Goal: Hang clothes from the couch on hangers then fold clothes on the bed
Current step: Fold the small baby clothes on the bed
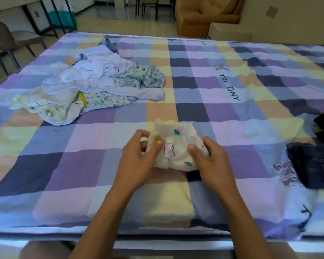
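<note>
Both the left hand (138, 157) and right hand (209, 159) pinch the small garment (174, 146) at frame centre; an uneven grip could let its fold spring open.

A grey chair (6, 41) stands at the far left, just beside a pale desk (11, 8) on thin black legs. Something teal and white (64, 15) sits under the desk. Farther back, dark chair legs (150, 8) rise from the glossy floor (110, 14). At the right stands a low pale cabinet (230, 31), with a square wall plate (272, 11) above it.
</note>
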`<state>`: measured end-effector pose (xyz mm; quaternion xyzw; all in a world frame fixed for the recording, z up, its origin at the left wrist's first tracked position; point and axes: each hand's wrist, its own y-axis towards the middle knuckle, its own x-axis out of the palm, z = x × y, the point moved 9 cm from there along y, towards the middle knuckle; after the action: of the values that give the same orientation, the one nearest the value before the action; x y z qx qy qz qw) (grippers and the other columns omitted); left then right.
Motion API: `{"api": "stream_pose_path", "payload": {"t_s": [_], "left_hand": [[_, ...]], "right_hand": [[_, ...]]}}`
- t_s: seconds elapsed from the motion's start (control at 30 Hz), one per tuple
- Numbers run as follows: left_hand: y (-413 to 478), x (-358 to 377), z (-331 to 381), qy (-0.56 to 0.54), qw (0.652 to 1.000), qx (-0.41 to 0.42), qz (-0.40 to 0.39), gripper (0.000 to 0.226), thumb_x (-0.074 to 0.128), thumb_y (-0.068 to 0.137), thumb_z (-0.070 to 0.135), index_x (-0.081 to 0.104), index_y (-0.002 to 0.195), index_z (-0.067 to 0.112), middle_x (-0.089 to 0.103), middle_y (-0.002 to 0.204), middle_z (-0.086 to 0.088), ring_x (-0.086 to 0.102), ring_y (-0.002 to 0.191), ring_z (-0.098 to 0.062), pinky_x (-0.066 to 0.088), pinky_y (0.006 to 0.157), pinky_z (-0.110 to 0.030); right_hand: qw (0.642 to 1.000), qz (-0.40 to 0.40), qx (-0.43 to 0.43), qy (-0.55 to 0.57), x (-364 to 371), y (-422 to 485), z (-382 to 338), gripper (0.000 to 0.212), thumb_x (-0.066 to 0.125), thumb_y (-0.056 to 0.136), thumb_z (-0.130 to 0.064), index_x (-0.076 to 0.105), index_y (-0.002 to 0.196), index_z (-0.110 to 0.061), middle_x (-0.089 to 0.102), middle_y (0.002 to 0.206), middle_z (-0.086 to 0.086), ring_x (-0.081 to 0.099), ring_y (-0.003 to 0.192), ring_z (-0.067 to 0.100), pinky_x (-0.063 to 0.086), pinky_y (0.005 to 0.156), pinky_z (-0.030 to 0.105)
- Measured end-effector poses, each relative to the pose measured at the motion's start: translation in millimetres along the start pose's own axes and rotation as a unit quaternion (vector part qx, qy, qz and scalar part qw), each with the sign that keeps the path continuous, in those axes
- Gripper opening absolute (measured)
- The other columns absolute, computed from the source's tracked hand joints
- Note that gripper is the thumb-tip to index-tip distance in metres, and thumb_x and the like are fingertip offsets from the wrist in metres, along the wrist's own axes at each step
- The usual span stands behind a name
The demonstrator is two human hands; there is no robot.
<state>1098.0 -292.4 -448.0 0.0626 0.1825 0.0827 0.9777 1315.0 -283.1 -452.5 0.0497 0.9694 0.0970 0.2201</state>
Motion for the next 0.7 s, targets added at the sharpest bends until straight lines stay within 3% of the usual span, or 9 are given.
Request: {"api": "stream_pose_path", "payload": {"t_s": [0.07,0.13,0.23,0.33,0.4,0.47,0.53,0.63,0.7], "left_hand": [[5.7,1.4,-2.0,0.084,0.995,0.005,0.060,0.037,0.071,0.090,0.034,0.054,0.122,0.025,0.065,0.116,0.005,0.060,0.107,-0.015,0.051,0.089,-0.038],[2.6,5.9,6.4,0.155,0.983,0.062,0.082,0.051,0.068,0.087,0.030,0.051,0.135,0.026,0.053,0.132,0.002,0.047,0.122,-0.020,0.043,0.099,-0.039],[-2.7,20.4,21.1,0.173,0.973,0.142,0.061,0.049,0.064,0.088,0.018,0.058,0.136,0.027,0.045,0.147,0.000,0.040,0.134,-0.022,0.034,0.105,-0.038],[-5.9,40.7,20.3,0.223,0.958,0.182,0.008,0.046,0.059,0.096,0.018,0.058,0.140,0.030,0.039,0.156,-0.001,0.032,0.145,-0.023,0.025,0.112,-0.036],[-1.4,52.1,-4.3,0.261,0.955,0.135,-0.043,0.046,0.051,0.098,0.028,0.053,0.144,0.035,0.033,0.162,-0.002,0.023,0.151,-0.025,0.021,0.116,-0.040],[3.0,53.1,-28.0,0.283,0.954,0.079,-0.066,0.047,0.046,0.096,0.034,0.054,0.142,0.039,0.036,0.161,-0.003,0.025,0.150,-0.028,0.026,0.117,-0.046],[6.2,45.6,-36.7,0.270,0.959,0.061,-0.053,0.044,0.048,0.095,0.031,0.061,0.136,0.038,0.045,0.153,-0.006,0.034,0.145,-0.028,0.036,0.113,-0.049],[3.7,31.6,-30.9,0.226,0.972,0.055,-0.007,0.035,0.061,0.095,0.013,0.072,0.123,0.031,0.048,0.148,-0.010,0.035,0.140,-0.026,0.036,0.114,-0.042],[-1.2,22.8,-26.1,0.243,0.969,0.035,0.029,0.035,0.063,0.093,0.009,0.073,0.120,0.030,0.049,0.147,-0.011,0.036,0.136,-0.030,0.037,0.107,-0.039]], "right_hand": [[0.995,0.053,0.034,-0.076,-4.2,2.5,8.9,0.033,0.069,0.090,-0.022,0.057,0.121,-0.027,0.065,0.098,-0.011,0.064,0.092,0.013,0.052,0.078,0.038],[0.986,0.096,-0.003,-0.134,-7.1,-1.9,-1.0,0.055,0.067,0.088,-0.016,0.048,0.138,-0.024,0.056,0.118,-0.001,0.057,0.109,0.023,0.049,0.091,0.045],[0.976,0.108,-0.118,-0.149,0.2,-10.8,-30.3,0.052,0.055,0.087,-0.013,0.055,0.138,-0.022,0.049,0.132,0.001,0.051,0.122,0.023,0.043,0.101,0.041],[0.972,0.026,-0.169,-0.160,25.9,-13.5,-30.5,0.042,0.049,0.097,-0.019,0.059,0.138,-0.022,0.048,0.148,0.003,0.043,0.138,0.023,0.035,0.113,0.041],[0.963,-0.073,-0.112,-0.234,49.1,-12.6,-3.7,0.050,0.034,0.103,-0.038,0.042,0.152,-0.032,0.027,0.165,0.000,0.018,0.154,0.022,0.017,0.123,0.048],[0.935,-0.150,-0.037,-0.318,61.3,-16.1,27.8,0.065,0.008,0.095,-0.057,0.016,0.158,-0.045,-0.002,0.170,-0.009,-0.008,0.156,0.018,0.001,0.125,0.051],[0.924,-0.170,-0.020,-0.343,62.5,-17.5,38.8,0.075,-0.003,0.085,-0.064,0.005,0.158,-0.049,-0.013,0.168,-0.013,-0.017,0.155,0.016,-0.007,0.125,0.050],[0.930,-0.184,-0.013,-0.318,60.8,-16.6,38.3,0.077,0.002,0.082,-0.068,0.005,0.157,-0.051,-0.014,0.168,-0.014,-0.018,0.154,0.015,-0.009,0.124,0.046],[0.937,-0.184,-0.013,-0.296,57.7,-17.3,36.3,0.071,0.015,0.087,-0.066,0.012,0.157,-0.051,-0.014,0.169,-0.012,-0.016,0.155,0.015,-0.006,0.125,0.046]]}}
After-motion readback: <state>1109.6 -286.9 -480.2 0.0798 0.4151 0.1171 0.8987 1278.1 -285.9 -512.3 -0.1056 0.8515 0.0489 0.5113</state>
